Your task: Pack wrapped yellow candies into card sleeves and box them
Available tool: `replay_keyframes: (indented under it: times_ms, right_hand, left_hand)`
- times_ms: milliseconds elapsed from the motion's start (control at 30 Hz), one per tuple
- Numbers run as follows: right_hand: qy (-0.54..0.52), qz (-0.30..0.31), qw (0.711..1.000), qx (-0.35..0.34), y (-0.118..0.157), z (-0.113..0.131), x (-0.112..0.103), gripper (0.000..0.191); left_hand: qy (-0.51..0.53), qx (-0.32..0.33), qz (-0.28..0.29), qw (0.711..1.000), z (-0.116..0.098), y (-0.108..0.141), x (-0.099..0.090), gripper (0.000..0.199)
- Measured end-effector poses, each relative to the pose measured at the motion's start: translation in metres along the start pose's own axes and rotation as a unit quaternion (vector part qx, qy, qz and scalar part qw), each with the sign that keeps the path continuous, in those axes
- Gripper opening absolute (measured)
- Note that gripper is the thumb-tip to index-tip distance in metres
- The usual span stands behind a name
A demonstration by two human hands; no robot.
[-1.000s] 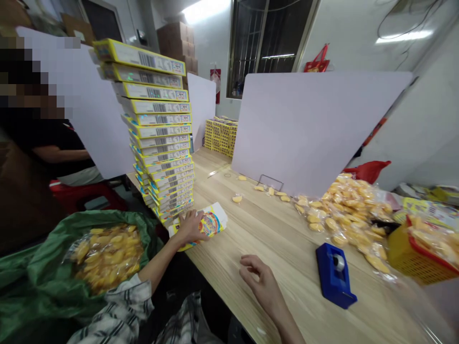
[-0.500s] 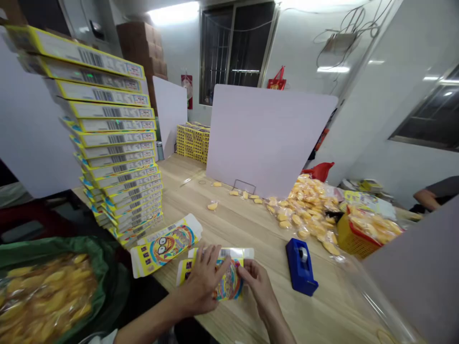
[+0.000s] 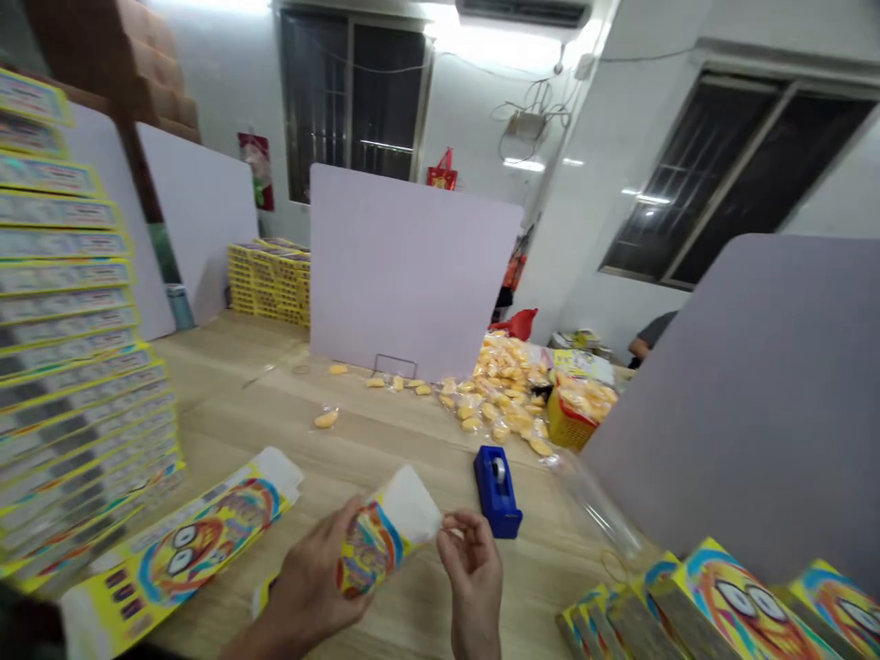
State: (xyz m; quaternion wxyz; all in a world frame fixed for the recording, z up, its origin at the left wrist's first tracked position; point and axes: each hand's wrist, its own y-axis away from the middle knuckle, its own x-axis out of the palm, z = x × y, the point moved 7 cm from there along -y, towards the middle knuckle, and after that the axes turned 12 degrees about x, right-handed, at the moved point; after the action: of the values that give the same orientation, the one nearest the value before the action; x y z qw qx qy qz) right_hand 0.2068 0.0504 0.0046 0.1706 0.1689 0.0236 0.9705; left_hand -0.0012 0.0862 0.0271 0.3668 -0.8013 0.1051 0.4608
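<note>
A yellow cardboard carton with a printed cartoon face is held off the wood-grain table, its white end flap raised and pointing away to the right. My left hand is closed around its near part, which it mostly hides. The curled thumb and fingers of my right hand pinch at the flap's right corner. Left of my hands lies a second flat carton with a goggled yellow face. Beyond my right hand stands a blue tape dispenser.
A tall stack of cartons rises on the left. More cartons stand at the lower right. Wrapped yellow pieces are heaped by a yellow basket. White partitions divide the table. Another person's arm shows far right.
The view has swung right, bringing cartons at the lower right into sight. The carton in my hands has been lifted and turned, its end flap now raised at my right fingers.
</note>
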Motion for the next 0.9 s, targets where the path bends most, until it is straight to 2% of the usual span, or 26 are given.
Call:
replay_keyframes:
  times_ms: [33,67,167,200,233,300,367,433,500,600,667,700,767,833,900]
  right_hand:
    - [0.009,-0.029,0.999,-0.025,0.002,-0.002,-0.003,0.047]
    - [0.011,-0.015,0.999,-0.033,0.004,-0.006,0.001,0.051]
    - [0.000,0.177,0.984,0.022,0.014,-0.023,0.033,0.060]
    - [-0.004,0.220,0.975,0.044,0.018,-0.027,0.039,0.058]
    - [-0.004,0.232,0.971,0.062,0.020,-0.030,0.040,0.055]
    - [0.010,0.192,0.978,0.081,0.019,-0.033,0.030,0.049]
    - [0.041,0.130,0.987,0.086,0.016,-0.035,0.012,0.044]
    - [0.068,0.091,0.989,0.094,0.016,-0.039,-0.002,0.041]
    - [0.077,0.091,0.986,0.118,0.020,-0.048,-0.011,0.040]
    - [0.084,0.171,0.963,0.188,0.034,-0.061,-0.009,0.043]
    - [0.084,0.212,0.953,0.197,0.043,-0.060,-0.008,0.045]
    - [0.083,0.200,0.960,0.180,0.045,-0.056,-0.011,0.047]
    - [0.091,0.118,0.982,0.117,0.044,-0.046,-0.023,0.051]
    - [0.122,0.046,0.989,0.070,0.043,-0.039,-0.034,0.052]
    - [0.166,0.040,0.984,0.045,0.043,-0.037,-0.037,0.047]
  left_hand:
    - [0.021,-0.033,-0.016,0.999,0.005,-0.001,0.002,0.091]
    - [0.044,-0.057,-0.026,0.997,0.007,-0.001,0.006,0.092]
    - [0.113,-0.076,-0.043,0.990,0.000,0.000,0.019,0.095]
    - [0.136,-0.078,-0.047,0.987,-0.004,0.001,0.022,0.095]
    - [0.165,-0.087,-0.045,0.981,-0.007,0.003,0.025,0.093]
    - [0.252,-0.127,-0.019,0.959,-0.009,0.006,0.032,0.074]
    - [0.359,-0.165,0.021,0.918,-0.013,0.009,0.037,0.043]
    - [0.438,-0.183,0.035,0.880,-0.016,0.012,0.037,0.028]
    - [0.479,-0.185,0.024,0.858,-0.019,0.015,0.036,0.029]
    - [0.537,-0.167,0.015,0.827,-0.025,0.023,0.038,0.041]
    - [0.571,-0.150,0.019,0.807,-0.031,0.028,0.040,0.049]
    - [0.585,-0.147,0.025,0.797,-0.034,0.030,0.042,0.053]
    - [0.605,-0.152,0.041,0.780,-0.037,0.035,0.048,0.061]
    - [0.616,-0.171,0.061,0.766,-0.039,0.041,0.055,0.069]
    - [0.619,-0.190,0.085,0.758,-0.039,0.047,0.061,0.072]
